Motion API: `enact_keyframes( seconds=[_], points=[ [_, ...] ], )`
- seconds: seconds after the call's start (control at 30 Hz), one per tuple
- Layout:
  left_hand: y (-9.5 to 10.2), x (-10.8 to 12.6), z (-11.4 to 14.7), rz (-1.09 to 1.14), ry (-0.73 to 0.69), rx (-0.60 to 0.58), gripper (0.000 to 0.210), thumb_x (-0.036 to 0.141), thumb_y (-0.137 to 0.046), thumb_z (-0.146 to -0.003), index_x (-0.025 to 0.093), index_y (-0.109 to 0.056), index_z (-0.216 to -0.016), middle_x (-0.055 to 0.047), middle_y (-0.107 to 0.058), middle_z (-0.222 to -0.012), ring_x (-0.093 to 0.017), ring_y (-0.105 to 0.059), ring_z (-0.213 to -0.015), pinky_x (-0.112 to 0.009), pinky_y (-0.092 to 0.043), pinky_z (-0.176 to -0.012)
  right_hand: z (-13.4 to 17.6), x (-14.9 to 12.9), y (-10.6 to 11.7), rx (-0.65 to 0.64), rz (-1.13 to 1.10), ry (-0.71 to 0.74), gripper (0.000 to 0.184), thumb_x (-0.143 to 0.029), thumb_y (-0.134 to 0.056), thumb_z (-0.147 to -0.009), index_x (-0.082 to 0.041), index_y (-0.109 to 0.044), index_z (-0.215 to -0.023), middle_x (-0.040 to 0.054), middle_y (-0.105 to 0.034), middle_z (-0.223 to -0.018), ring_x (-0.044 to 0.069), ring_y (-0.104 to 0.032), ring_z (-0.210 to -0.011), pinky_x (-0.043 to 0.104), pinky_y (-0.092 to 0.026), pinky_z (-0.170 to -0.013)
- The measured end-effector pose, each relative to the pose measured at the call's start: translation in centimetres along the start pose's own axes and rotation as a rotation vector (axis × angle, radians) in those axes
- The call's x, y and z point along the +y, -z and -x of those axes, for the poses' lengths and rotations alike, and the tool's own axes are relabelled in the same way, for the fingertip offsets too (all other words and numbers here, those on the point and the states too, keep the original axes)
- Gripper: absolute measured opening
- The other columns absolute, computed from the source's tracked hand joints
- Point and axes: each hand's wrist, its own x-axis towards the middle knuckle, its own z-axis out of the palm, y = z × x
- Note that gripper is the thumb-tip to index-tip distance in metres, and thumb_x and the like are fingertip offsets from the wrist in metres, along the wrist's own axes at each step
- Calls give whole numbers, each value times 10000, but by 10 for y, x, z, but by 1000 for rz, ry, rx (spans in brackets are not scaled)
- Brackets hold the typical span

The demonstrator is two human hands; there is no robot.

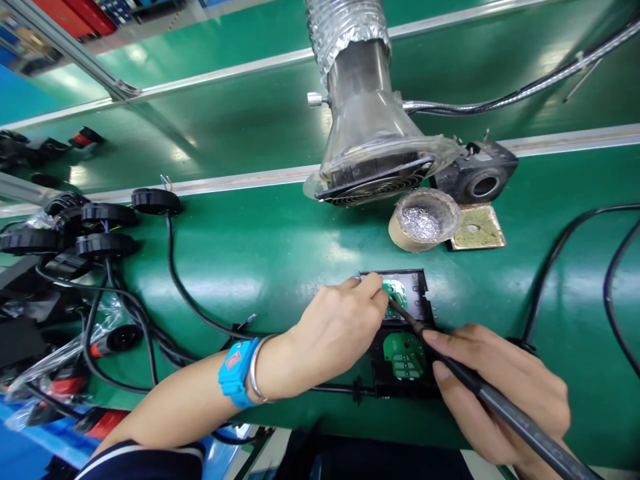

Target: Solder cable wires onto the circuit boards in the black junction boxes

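Note:
A soldering iron (467,377) is gripped like a pen in my right hand (515,380). Its tip meets the upper circuit board (399,293), close to the fingertips of my left hand (330,327). Those left fingers are pinched together at that board's left edge, and whatever is between them is hidden. The board lies in a black plastic housing (424,283) on the bench. A second green circuit board (404,357) sits nearer to me in the black housing's lower half. My left wrist wears a blue strap (237,373) and a metal bangle.
A fume extractor hood (370,127) hangs beyond my hands. Below it stand a cup of solder scraps (425,217), a sponge tray (477,228) and an iron holder (483,173). Black cables with round caps (107,245) crowd the left; a looped cable (550,257) lies right.

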Motion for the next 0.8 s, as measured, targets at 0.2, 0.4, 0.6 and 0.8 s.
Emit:
enact_keyframes(
  seconds=[0.2,0.4,0.6,0.8],
  points=[
    [0,0,-1,-26,-6,-19,114,114,-456,-899,154,-562,-903,-46,-558,-924,-156,-566,-693,-244,-476,-523,2,0,-1,20,3,5,307,-44,-562,-774,-154,-655,-1045,39,-615,-795,122,-576,-660,247,-517,-540],
    [-1,0,-2,-36,-12,-20,120,105,-455,-895,149,-566,-910,-49,-560,-916,-146,-567,-686,-231,-479,-529,0,-3,1,1,27,-12,273,-41,-554,-782,-136,-652,-1019,40,-609,-789,118,-580,-668,250,-523,-560],
    [-3,0,-1,-43,-16,-17,115,123,-459,-903,144,-570,-924,-50,-566,-933,-142,-571,-705,-220,-475,-529,-1,-3,0,16,50,-6,259,-47,-559,-785,-146,-651,-1006,34,-617,-798,118,-591,-676,240,-527,-556],
    [-4,0,-1,-35,-13,-11,125,119,-447,-904,155,-566,-921,-46,-565,-925,-160,-579,-710,-253,-478,-521,5,-3,-1,-5,100,47,254,-36,-574,-768,-131,-662,-986,43,-611,-781,130,-598,-676,259,-531,-584]
  ],
)
